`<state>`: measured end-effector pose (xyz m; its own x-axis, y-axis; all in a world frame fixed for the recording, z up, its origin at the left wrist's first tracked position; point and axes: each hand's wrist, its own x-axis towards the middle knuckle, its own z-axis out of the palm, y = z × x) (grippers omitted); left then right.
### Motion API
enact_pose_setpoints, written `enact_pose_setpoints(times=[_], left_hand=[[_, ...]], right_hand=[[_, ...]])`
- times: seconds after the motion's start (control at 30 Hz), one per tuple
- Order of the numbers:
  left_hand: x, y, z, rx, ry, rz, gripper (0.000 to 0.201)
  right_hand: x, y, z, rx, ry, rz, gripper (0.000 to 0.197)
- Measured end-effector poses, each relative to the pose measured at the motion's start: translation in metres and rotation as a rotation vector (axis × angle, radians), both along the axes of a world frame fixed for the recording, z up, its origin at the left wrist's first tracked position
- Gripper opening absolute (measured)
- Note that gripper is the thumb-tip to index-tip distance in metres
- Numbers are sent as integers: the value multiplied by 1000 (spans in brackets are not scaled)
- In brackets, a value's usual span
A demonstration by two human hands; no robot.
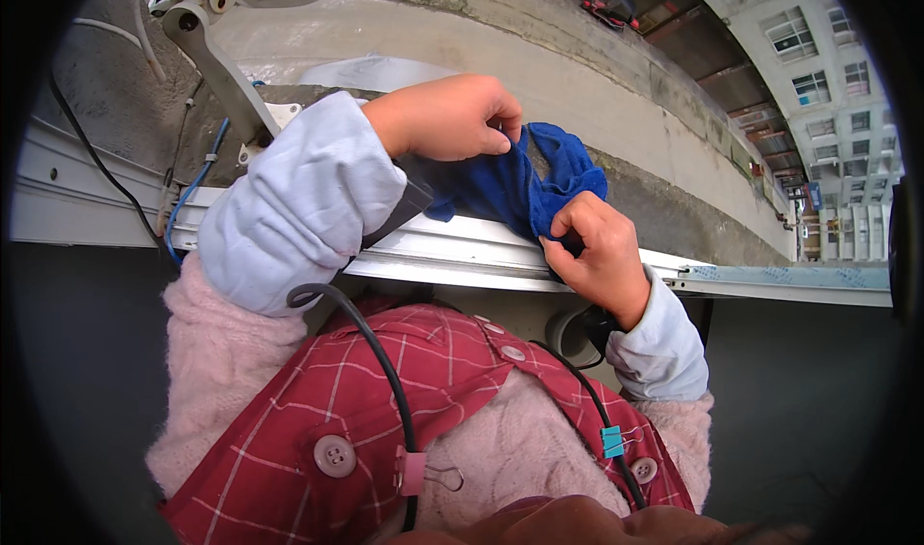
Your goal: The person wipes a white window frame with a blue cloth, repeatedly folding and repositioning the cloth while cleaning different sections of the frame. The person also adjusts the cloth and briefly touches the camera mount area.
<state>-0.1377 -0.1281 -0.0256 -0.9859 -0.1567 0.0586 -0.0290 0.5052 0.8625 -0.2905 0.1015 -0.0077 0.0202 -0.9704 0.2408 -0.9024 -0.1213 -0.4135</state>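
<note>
A crumpled blue cloth [515, 184] hangs between my two hands, just outside the white window frame [462, 247]. My left hand [448, 117] reaches over the frame and pinches the cloth's upper edge between thumb and fingers. Lower and to the right, my right hand [604, 256] is closed on the cloth's near end, thumb against the curled forefinger. Part of the cloth droops close to the rail. Beside my left wrist shows a dark flat object [402, 213], partly hidden by the sleeve; its kind I cannot make out.
A grey metal bracket [221, 74] stands outside at the left, near a blue cable [204, 170] and a black cable [91, 151]. Below, beyond the sill, lie a concrete street [597, 112] and a building [828, 83]. Black cords [380, 353] with clips run over my checked apron [289, 439].
</note>
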Motion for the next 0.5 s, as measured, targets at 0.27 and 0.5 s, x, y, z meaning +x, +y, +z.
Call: enact_pose_setpoints(times=[0.27, 0.5], left_hand=[[-1, 4, 0, -63, -13, -5, 19], [-3, 5, -3, -68, -30, -4, 19]], right_hand=[[18, -19, -10, 233, -76, 285, 7], [25, -38, -9, 428, -75, 193, 8]])
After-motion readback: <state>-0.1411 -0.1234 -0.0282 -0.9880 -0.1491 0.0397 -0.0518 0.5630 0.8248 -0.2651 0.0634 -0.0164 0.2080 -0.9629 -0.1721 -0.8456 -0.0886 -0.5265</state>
